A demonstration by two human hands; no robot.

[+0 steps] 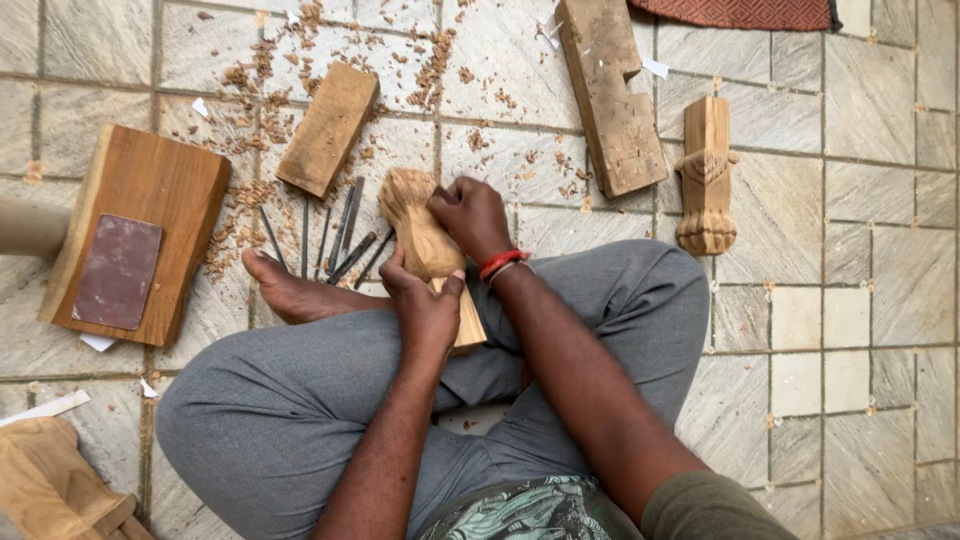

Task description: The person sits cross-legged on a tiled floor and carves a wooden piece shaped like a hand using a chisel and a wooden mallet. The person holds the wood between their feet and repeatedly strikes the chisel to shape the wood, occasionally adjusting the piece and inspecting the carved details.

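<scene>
While the left hand (425, 310) grips the wooden carving (425, 235) low, the right hand (470, 215) clasps its top. Chisels (335, 240) lie just beside it on the tiled floor (860, 300).

— What's that pale wooden piece (425, 235)?

— A carved block of light wood, long and rounded, with a knobbly, fluted head at its far end.

— How does it lie?

— Slanted, the carved head resting toward the floor tiles near the bare foot, the squared, plain end raised over the lap.

— Finished?

— Only partly. The head shows cut ridges; the lower stretch is smooth and flat-sided, freshly cut and unstained.
</scene>
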